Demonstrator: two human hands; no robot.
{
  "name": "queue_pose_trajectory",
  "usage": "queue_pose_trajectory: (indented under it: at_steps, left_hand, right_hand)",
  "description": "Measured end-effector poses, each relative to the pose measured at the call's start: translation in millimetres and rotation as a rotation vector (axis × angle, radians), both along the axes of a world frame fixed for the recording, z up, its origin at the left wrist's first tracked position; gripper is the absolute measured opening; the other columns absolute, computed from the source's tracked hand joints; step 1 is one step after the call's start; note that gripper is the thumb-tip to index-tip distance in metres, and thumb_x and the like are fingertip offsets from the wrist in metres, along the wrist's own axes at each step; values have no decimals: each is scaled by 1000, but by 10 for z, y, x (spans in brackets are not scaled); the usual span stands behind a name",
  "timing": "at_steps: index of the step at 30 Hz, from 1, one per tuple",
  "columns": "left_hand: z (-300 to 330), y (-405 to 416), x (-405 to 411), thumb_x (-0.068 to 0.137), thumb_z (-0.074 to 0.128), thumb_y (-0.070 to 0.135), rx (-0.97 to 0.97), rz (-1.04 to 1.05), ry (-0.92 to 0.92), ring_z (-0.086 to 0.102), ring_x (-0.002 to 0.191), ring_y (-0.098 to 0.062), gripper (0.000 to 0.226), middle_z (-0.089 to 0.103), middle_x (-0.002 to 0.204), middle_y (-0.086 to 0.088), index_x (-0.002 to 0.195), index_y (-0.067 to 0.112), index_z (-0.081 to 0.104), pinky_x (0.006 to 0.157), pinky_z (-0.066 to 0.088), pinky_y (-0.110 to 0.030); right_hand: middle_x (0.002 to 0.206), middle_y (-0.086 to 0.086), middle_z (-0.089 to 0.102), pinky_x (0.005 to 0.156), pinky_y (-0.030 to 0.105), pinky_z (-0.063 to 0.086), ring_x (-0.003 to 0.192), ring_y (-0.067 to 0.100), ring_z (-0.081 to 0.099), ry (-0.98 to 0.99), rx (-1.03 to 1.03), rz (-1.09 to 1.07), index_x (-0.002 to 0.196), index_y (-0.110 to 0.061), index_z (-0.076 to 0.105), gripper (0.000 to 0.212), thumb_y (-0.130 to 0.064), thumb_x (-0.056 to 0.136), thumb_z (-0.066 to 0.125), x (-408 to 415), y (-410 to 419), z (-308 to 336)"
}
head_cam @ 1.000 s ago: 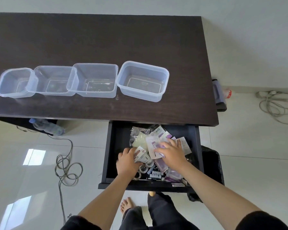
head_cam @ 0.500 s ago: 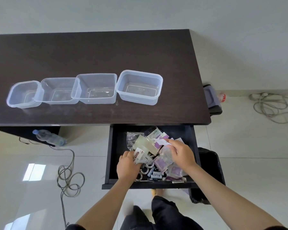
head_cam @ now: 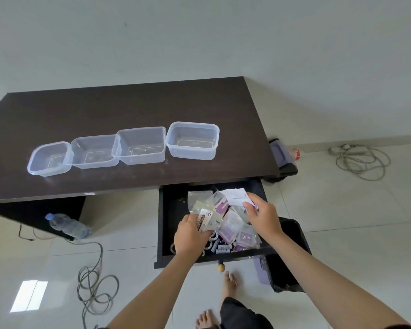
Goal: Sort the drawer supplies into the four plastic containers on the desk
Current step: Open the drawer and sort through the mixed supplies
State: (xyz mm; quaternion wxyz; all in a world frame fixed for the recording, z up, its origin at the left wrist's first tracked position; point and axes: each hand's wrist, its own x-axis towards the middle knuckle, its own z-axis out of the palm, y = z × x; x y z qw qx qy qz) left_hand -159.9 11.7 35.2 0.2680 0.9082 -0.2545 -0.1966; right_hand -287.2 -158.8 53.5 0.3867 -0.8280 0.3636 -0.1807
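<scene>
Four clear plastic containers (head_cam: 141, 145), one open drawer (head_cam: 169, 210), two hands (head_cam: 189, 236).

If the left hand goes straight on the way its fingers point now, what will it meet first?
The left hand points up and right into the drawer. It would probably meet first the packet with red print, which its fingers already seem to touch; depth is unclear.

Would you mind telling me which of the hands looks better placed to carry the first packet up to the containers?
Probably the right hand: it already pinches a white packet lifted above the drawer pile. The left hand is lower in the drawer, gripping a red-lettered packet among the clutter.
</scene>
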Motion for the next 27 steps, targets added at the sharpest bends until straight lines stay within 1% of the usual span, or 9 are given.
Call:
queue_pose_trajectory:
  at_steps: [4, 8, 11, 13, 15, 18, 22, 25, 27]
  left_hand:
    - [131, -144, -170, 73, 73, 47, -19, -69, -1, 58, 85, -16, 42, 55, 98, 6, 102, 21, 58, 70, 57, -39]
    - [228, -389, -440, 74, 74, 44, -23, -138, 4, 59, 86, -17, 44, 55, 100, 5, 106, 21, 56, 72, 56, -37]
    - [253, -620, -693, 73, 74, 44, -19, -191, 3, 58, 85, -17, 43, 57, 96, 4, 102, 19, 55, 71, 56, -37]
    - [252, -806, -871, 71, 73, 46, -20, -223, 10, 57, 85, -18, 40, 58, 95, 4, 97, 19, 56, 70, 54, -38]
    - [253, -1025, -1077, 71, 73, 45, -27, -243, 30, 56, 88, -19, 41, 57, 97, 3, 99, 19, 56, 71, 52, -37]
    - [250, -1391, -1457, 71, 74, 42, -52, -249, 60, 57, 93, -19, 44, 57, 101, 2, 104, 18, 57, 76, 52, -36]
    - [179, -1847, -2006, 71, 73, 42, -63, -235, 117, 58, 92, -15, 45, 57, 102, 5, 108, 21, 58, 76, 54, -33]
    - [43, -2066, -2353, 70, 73, 43, -42, -216, 166, 59, 92, -13, 47, 59, 102, 7, 110, 25, 56, 77, 56, -34]
    - [-77, -2141, -2533, 70, 74, 40, -13, -202, 195, 58, 89, -12, 43, 59, 100, 7, 106, 25, 57, 74, 55, -32]
  right_hand:
    - [111, 6, 71, 79, 37, 58, 92, 24, 68, -39, -18, -54, 127, -9, 59, 33, -12, 94, 54, -252, 72, 148]
    - [115, 8, 69, 77, 28, 55, 101, 24, 65, -31, -34, -142, 125, -8, 60, 32, -13, 94, 54, -621, 24, 166]
    - [109, 7, 70, 76, 35, 57, 96, 27, 66, -12, 1, -217, 124, -12, 60, 31, -17, 94, 53, -944, -102, 160]
    - [110, 3, 69, 77, 28, 52, 98, 24, 64, -6, 30, -263, 125, -13, 59, 32, -17, 94, 53, -1165, -222, 164]
    - [107, -2, 66, 76, 23, 45, 99, 21, 62, 4, 54, -292, 125, -14, 59, 32, -16, 94, 53, -1398, -367, 168]
    - [105, -7, 65, 75, 26, 46, 92, 17, 60, 12, 84, -329, 124, -19, 59, 33, -15, 92, 53, -1774, -643, 134]
    - [107, -9, 67, 71, 23, 45, 81, 12, 58, 37, 105, -337, 125, -23, 58, 35, -15, 91, 53, -2263, -1050, -2]
    - [107, -9, 68, 72, 23, 47, 85, 12, 61, 79, 121, -315, 127, -23, 57, 37, -14, 92, 52, -2564, -1256, -134]
    - [102, -11, 67, 71, 24, 49, 86, 13, 62, 113, 147, -308, 126, -24, 57, 36, -13, 91, 52, -2721, -1334, -235]
